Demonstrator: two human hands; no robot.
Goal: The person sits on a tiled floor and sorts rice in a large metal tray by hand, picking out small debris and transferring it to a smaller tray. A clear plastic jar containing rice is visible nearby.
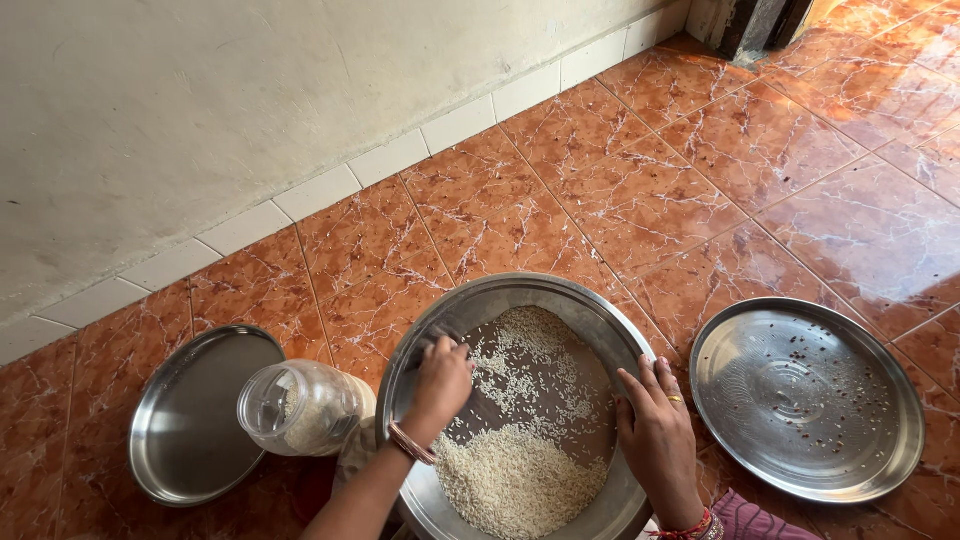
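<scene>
A large round steel plate (600, 312) lies tilted on the floor with white rice (520, 480) heaped at its near side and thin grains spread across the middle. My left hand (440, 382) reaches into the plate, fingers bent down on the scattered rice near the left rim. My right hand (655, 432) rests on the plate's right rim, fingers apart, a ring on one finger and bangles at the wrist.
A clear plastic jar (300, 405) with some rice lies on its side left of the plate. A bare steel plate (195, 415) sits further left. Another steel plate (805, 395) with a few dark specks is at the right. Orange marbled tiles (700, 170) meet a pale wall (200, 120).
</scene>
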